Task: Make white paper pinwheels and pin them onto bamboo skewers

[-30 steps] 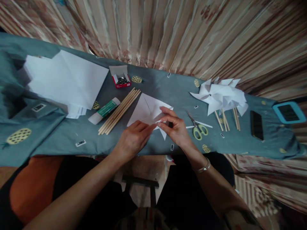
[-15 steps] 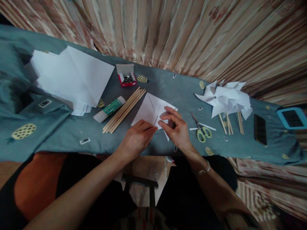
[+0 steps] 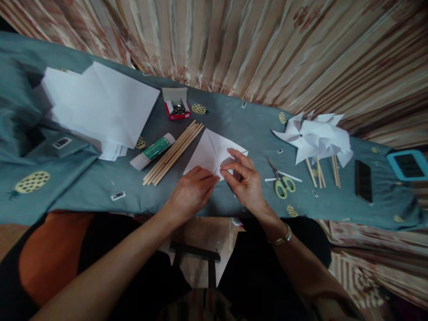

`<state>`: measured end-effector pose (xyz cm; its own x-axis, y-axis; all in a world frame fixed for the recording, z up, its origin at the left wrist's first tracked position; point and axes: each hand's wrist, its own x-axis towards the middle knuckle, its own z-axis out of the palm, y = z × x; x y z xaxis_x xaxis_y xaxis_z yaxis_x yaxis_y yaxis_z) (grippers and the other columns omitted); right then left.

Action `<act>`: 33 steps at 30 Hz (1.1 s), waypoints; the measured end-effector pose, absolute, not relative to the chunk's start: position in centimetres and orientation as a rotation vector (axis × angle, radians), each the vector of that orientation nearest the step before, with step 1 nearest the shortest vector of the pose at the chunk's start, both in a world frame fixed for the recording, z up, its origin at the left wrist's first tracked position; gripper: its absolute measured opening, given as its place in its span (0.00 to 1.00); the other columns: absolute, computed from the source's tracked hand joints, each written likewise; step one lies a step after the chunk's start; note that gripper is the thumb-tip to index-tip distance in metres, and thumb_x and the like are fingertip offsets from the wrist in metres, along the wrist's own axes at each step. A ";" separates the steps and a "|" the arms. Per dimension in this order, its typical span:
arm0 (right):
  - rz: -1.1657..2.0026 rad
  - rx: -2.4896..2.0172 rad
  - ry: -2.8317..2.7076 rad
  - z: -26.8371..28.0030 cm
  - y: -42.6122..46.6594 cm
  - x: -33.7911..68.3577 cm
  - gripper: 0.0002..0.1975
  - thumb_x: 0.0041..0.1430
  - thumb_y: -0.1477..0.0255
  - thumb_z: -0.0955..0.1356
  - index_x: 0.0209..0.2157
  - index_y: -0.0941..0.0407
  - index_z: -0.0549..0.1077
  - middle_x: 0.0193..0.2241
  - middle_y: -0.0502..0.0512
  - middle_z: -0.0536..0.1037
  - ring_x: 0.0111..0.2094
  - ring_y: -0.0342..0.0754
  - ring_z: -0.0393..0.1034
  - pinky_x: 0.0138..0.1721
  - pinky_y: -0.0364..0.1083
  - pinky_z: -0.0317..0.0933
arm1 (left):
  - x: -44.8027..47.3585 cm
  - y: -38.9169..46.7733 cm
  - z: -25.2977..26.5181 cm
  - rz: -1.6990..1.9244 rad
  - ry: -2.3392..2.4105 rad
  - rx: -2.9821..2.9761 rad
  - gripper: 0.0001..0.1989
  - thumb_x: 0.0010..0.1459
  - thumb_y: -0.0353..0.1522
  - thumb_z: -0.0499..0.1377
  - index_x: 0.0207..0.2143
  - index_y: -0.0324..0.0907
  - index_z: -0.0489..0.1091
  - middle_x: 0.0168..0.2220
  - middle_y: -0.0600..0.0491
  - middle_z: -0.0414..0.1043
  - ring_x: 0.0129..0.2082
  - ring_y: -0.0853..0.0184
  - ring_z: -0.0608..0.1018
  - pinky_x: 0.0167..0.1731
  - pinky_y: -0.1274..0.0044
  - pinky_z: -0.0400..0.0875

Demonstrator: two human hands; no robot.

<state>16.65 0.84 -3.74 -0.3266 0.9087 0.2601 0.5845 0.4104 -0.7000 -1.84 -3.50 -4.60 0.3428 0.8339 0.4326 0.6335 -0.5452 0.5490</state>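
Note:
A square sheet of white paper [image 3: 201,154] lies in front of me, with cut or crease lines running in from its corners. My left hand [image 3: 194,189] is closed at the sheet's near edge, thumb and fingers pinching the paper. My right hand [image 3: 244,180] curls over the right side of the sheet. Its thumb and index finger come together on a paper flap near the middle, while the other fingers arch above. My fingers hide part of the near corner.
Left of the sheet are wooden sticks [image 3: 174,154], a green-and-white glue tube [image 3: 155,149] and a stack of paper [image 3: 100,102]. A red box of metal pins [image 3: 178,109] sits behind. Rightward lie green-handled scissors [image 3: 282,185], paper pinwheels [image 3: 314,136], a phone [image 3: 363,180] and a blue-framed device [image 3: 408,165].
The right thumb and index finger have drawn closer together over the sheet. The paper corner that stuck out below the right hand is now mostly out of sight. My left hand has hardly moved.

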 end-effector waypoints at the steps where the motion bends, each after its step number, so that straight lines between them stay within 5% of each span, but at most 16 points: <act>1: 0.655 -1.263 -2.041 -3.7 0.8 16.7 0.03 0.61 0.70 0.69 0.35 0.49 0.77 0.56 0.51 0.71 0.58 0.52 0.65 0.60 0.58 0.60 | -1.8 -3.5 -4.6 1.008 1.312 2.327 0.09 0.65 0.28 0.55 0.40 0.37 0.76 0.34 0.48 0.77 0.37 0.62 0.76 0.37 0.71 0.75; 33: 0.387 -1.191 -2.264 -3.8 0.9 16.2 0.12 0.67 0.70 0.63 0.47 0.48 0.76 0.60 0.53 0.67 0.61 0.56 0.61 0.63 0.61 0.58 | -1.7 -3.4 -4.6 0.964 1.358 2.306 0.09 0.63 0.26 0.56 0.40 0.39 0.76 0.36 0.48 0.78 0.37 0.62 0.77 0.39 0.70 0.76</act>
